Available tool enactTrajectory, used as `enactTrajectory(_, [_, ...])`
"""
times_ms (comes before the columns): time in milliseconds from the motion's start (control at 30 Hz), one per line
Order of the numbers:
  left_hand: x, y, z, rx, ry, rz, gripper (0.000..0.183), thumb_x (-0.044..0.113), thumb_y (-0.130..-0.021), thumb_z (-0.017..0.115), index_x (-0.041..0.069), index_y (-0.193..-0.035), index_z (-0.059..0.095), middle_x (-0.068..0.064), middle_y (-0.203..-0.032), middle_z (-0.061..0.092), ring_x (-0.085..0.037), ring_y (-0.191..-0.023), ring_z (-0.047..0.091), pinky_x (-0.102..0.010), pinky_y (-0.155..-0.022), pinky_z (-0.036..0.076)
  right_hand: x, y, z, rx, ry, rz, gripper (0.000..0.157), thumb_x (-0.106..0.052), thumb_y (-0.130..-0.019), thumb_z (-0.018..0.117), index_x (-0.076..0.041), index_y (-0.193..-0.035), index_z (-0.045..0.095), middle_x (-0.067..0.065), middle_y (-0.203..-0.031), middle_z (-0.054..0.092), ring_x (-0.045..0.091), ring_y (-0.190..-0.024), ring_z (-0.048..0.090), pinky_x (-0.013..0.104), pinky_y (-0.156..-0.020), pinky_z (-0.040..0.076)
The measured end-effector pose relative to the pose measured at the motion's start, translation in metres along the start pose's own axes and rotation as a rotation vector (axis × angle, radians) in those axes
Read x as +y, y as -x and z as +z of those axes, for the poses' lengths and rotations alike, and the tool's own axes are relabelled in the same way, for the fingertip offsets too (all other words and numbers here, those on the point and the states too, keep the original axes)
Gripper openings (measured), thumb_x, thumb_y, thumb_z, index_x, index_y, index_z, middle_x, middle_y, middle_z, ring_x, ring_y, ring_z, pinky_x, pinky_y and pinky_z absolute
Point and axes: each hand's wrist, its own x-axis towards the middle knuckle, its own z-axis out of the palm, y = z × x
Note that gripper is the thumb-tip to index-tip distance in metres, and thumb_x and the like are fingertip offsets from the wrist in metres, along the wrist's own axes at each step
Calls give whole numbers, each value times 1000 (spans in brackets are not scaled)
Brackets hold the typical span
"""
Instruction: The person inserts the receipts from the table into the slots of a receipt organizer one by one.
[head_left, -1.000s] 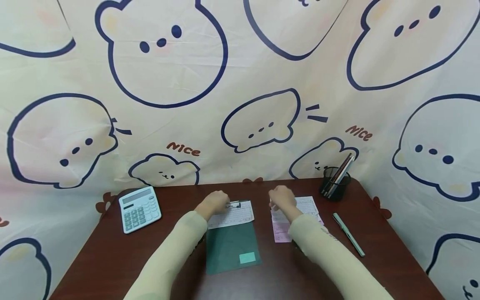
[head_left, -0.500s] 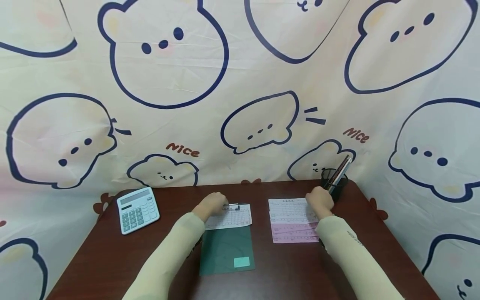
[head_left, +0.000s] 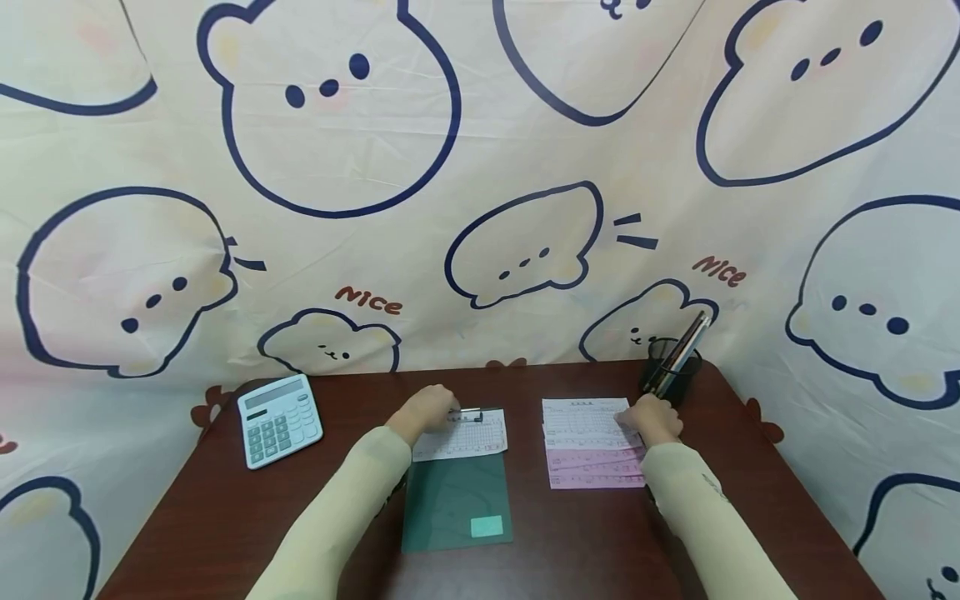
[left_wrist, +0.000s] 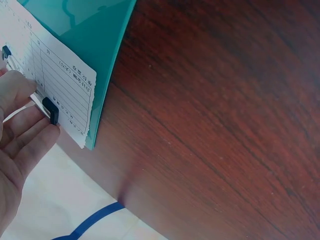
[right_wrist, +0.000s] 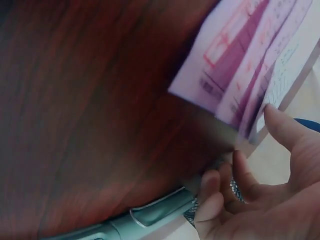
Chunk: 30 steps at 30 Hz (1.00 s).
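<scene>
- Fingers on the left hand (head_left: 429,410) are pinching the metal clip with black ends (left_wrist: 51,111) on a flat green clipboard (head_left: 453,500), printed white paper sheet (head_left: 480,433) under the clip.
- Right hand (head_left: 654,418): thumb's on the edge of a fanned stack of white and pink printed slips (head_left: 592,460). Pretty blurry though, can't tell if the fingers are gripping.
- Stack's right of the clipboard on a dark red-brown wood-grain table (head_left: 592,554).
- Round black pen cup (head_left: 681,387) just behind that hand.
</scene>
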Motion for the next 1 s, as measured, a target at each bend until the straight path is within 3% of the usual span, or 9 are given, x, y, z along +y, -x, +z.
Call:
enactTrajectory(200, [-2,-1,2,20,20,-3,13,14,-83,71,12,-95,75,0,-93,70,-11,-79,59,-31,-77,50,3,-3,-2,11,-86,-2,24,-17,-81,60,6,-88,61,21,-86,59,32,-75,50,49,-70,39])
enactTrajectory(367, [-4,-1,3,32,18,13,13,15,-82,72,12,-94,74,0,-91,70,-11,-76,58,-30,-75,50,5,-7,-1,70,-72,-6,18,-12,-85,54,5,-83,59,22,-86,60,31,-72,52,46,-64,43])
enactTrajectory(733, [-3,0,2,26,23,3,15,15,-81,73,11,-95,74,0,-93,70,-10,-77,58,-30,-76,50,5,-11,-3,218,-74,4,23,-11,-87,48,0,-70,60,20,-76,61,28,-62,51,38,-49,40])
enactTrajectory(867, [-4,-2,3,23,28,0,13,14,-80,73,12,-93,74,1,-89,69,-10,-72,54,-29,-73,49,2,-9,-6,234,-75,-6,24,-12,-87,49,-2,-69,60,21,-79,63,29,-63,53,40,-49,41])
enactTrajectory(1000, [-6,-3,5,14,34,-6,16,14,-80,73,12,-96,75,0,-93,70,-11,-79,59,-31,-76,50,-2,-8,-9,234,-79,-24,23,-12,-86,50,-3,-67,61,19,-79,63,29,-64,53,40,-49,41])
